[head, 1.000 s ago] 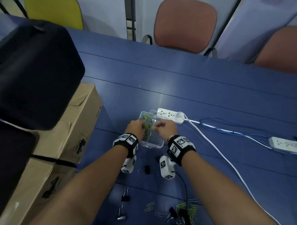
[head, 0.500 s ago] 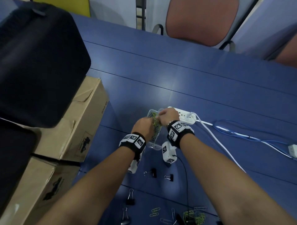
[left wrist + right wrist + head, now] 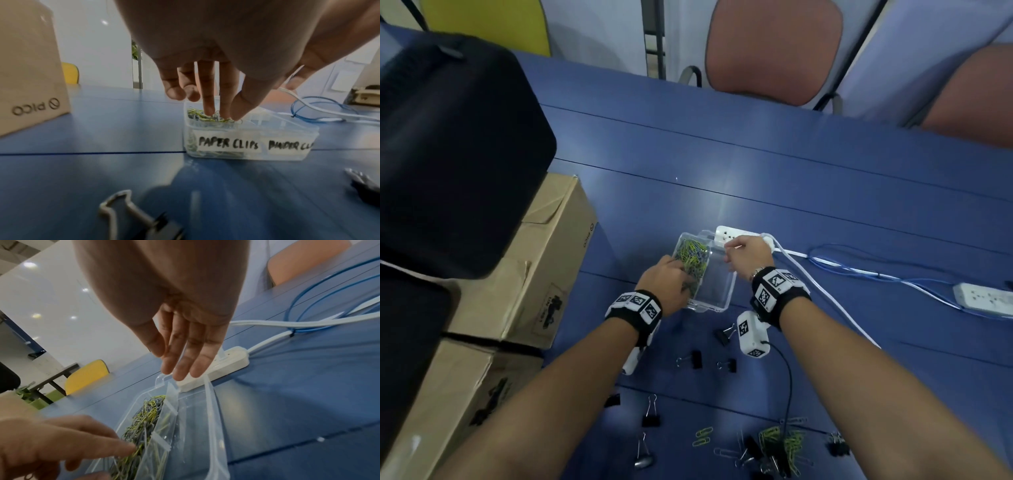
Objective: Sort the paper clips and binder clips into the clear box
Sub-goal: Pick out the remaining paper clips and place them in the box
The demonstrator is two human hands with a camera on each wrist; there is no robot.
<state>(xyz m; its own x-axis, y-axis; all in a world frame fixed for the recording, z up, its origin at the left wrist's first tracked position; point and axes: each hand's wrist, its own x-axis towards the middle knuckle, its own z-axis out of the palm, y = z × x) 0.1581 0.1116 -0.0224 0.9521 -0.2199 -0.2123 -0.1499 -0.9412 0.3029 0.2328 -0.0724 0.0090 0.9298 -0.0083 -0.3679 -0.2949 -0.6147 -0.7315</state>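
Clear box [image 3: 710, 274], centre frame, on the blue table [image 3: 791, 171]. Left hand [image 3: 666, 284], fingers extended, presses the paper clips [image 3: 690, 257]: light, springy, tangling. Right hand [image 3: 748, 255] hovers spread. Binder clips [image 3: 693, 359], lower frame, look stiff; pinch by their handles. Only the left wrist view shows the compartment labels [image 3: 228, 143].

Left hand [image 3: 216, 56] fingers [image 3: 207, 91] on paper clips [image 3: 202, 116]
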